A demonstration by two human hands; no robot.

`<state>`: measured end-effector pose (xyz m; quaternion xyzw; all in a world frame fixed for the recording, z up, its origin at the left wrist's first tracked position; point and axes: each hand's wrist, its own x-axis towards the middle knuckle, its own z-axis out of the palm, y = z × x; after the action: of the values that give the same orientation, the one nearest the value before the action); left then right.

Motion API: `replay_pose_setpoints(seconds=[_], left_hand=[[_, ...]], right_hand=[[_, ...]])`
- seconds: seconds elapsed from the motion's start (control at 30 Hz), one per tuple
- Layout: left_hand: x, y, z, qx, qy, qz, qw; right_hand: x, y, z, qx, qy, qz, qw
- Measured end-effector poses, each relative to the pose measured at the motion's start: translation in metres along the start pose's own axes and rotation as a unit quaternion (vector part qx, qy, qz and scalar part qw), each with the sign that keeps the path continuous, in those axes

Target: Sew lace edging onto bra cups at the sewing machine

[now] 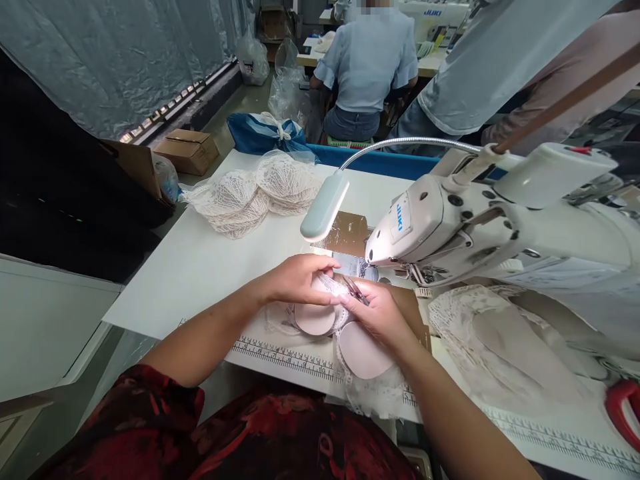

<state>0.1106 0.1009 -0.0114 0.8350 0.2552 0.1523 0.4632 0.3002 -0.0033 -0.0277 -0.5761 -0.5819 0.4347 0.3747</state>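
Note:
Both hands meet in front of the sewing machine's needle area, over a white lace bra piece (314, 319) with pale pink cups. My left hand (304, 280) is closed, pinching the lace edge between thumb and fingers. My right hand (383, 313) is closed round small metal thread snips (356, 291), while its thumb and fingertip press on the lace beside my left fingertips. A second pale pink cup (365, 350) hangs below my right hand near the table's front edge. The fingers partly hide the snips and the gripped lace.
The sewing machine (420, 220) stands at the right, with a lamp (325, 207) on a bent neck above the work. Stacked lace cups (240, 197) lie at the back left; more lace pieces (490, 333) lie right. Red-handled scissors (623, 410) are far right. A co-worker (370, 60) sits ahead.

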Motion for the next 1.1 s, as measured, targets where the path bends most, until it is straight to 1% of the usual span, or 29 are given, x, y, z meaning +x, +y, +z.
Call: replay_pose_setpoints(seconds=[0.07, 0.13, 0.23, 0.33, 0.43, 0.53, 0.73, 0.9, 1.1], left_hand=[[0.002, 0.002, 0.006, -0.015, -0.015, -0.012, 1.0], [0.004, 0.003, 0.01, -0.065, -0.037, -0.037, 0.997], [0.005, 0.003, 0.011, -0.14, -0.084, -0.081, 0.983], [0.006, 0.002, 0.009, -0.176, -0.118, -0.124, 0.969], [0.006, 0.001, 0.008, -0.206, -0.134, -0.142, 0.959], [0.005, 0.0, 0.009, -0.229, -0.131, -0.148, 0.953], [0.005, 0.001, 0.012, -0.247, -0.117, -0.155, 0.949], [0.005, 0.001, 0.013, -0.239, -0.111, -0.14, 0.955], [0.006, -0.001, 0.014, -0.246, -0.11, -0.156, 0.95]], right_hand=[[-0.001, 0.0, -0.001, 0.026, -0.021, 0.016, 0.999], [-0.002, -0.001, -0.002, 0.042, -0.033, 0.028, 0.998], [-0.003, 0.0, -0.005, 0.037, -0.012, 0.022, 0.999], [-0.004, 0.003, -0.012, 0.025, 0.015, 0.012, 1.0], [-0.006, 0.006, -0.021, 0.0, -0.003, -0.005, 1.0], [-0.007, 0.004, -0.025, -0.037, -0.015, -0.012, 0.999], [-0.007, -0.006, -0.021, -0.019, -0.032, 0.024, 0.999], [-0.008, -0.004, -0.018, -0.039, -0.044, 0.018, 0.998], [-0.009, -0.004, -0.017, -0.032, -0.047, 0.012, 0.998]])
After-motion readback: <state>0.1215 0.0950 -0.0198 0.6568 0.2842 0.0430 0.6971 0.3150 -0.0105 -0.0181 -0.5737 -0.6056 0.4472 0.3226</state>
